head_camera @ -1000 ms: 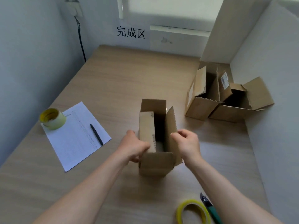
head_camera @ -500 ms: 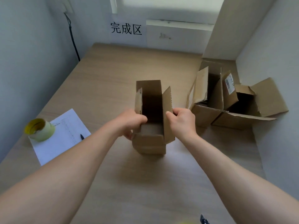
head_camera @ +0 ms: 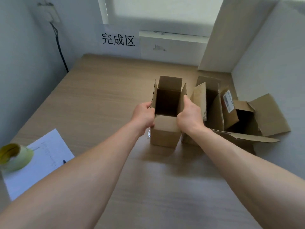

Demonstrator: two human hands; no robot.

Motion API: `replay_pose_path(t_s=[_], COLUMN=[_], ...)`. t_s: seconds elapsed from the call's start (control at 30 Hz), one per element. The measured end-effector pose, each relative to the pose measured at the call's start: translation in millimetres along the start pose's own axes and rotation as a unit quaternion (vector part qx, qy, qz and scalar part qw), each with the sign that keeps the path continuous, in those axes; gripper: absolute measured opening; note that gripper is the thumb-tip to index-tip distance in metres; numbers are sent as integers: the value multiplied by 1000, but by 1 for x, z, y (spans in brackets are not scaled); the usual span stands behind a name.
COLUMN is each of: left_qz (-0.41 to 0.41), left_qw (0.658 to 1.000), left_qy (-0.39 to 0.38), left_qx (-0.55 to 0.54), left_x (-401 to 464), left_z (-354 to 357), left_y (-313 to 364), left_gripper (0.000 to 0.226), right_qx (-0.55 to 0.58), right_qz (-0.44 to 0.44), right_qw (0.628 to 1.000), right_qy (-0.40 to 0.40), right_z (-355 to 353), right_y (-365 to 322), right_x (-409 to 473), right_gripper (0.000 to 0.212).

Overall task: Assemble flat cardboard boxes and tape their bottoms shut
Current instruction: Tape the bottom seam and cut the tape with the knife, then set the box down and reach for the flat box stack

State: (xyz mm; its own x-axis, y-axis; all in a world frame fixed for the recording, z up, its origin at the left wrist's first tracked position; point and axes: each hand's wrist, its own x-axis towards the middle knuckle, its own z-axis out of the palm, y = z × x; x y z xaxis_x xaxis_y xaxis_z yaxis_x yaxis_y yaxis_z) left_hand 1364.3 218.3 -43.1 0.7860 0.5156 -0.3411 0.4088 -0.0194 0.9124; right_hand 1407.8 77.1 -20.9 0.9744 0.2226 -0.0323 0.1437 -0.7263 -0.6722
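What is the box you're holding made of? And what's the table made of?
The box looks like plain brown cardboard, matte; tiny zigzag ridges show along its cut flap edges, so it is probably corrugated. The table looks like light wood with long grain lines, fairly smooth and dull; it could be a printed wood-look top, I can't tell.

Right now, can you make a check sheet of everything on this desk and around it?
Surface: light wooden table.
Job's things: upright open brown cardboard box; yellow-cored tape roll.
Clutter: two more open brown boxes; white paper sheet; black pen, mostly hidden.
Hands: left hand and right hand grip the box's side flaps.
Cables: black wall cable.
Surroundings: grey walls, printed wall sign.
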Motion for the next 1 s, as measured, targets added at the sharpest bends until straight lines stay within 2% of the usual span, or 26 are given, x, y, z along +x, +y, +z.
replay_pose_path(t_s=[0.2,0.3,0.47,0.67,0.8,0.9,1.0], left_qz=[18,30,106,137,171,188,167], left_qw=[996,996,985,967,939,915,898], left_qy=[-68,-68,-15,-9,1,33,77], left_qx=[-48,-41,135,214,297,355,399], left_x=[2,-6,-35,-89,-132,-173,-218], left_z=[18,13,-17,-66,-107,-139,-171], left_y=[-9,-13,-27,-48,-63,-76,-92], left_gripper=[48,52,46,45,48,52,51], right_qx=[-157,-180,-190,-208,-252,-266,-284], right_qz=[-37,-55,-134,-246,-283,-311,-341], right_qw=[987,982,972,947,924,910,892], right_qy=[-2,0,16,-17,-49,-68,-91], right_z=[-14,-15,-13,1,12,22,35], right_y=[7,7,-1,-26,-42,-56,-73], right_x=[3,-3,-29,-91,-135,-168,-199], right_gripper=[30,35,36,35,23,28,27])
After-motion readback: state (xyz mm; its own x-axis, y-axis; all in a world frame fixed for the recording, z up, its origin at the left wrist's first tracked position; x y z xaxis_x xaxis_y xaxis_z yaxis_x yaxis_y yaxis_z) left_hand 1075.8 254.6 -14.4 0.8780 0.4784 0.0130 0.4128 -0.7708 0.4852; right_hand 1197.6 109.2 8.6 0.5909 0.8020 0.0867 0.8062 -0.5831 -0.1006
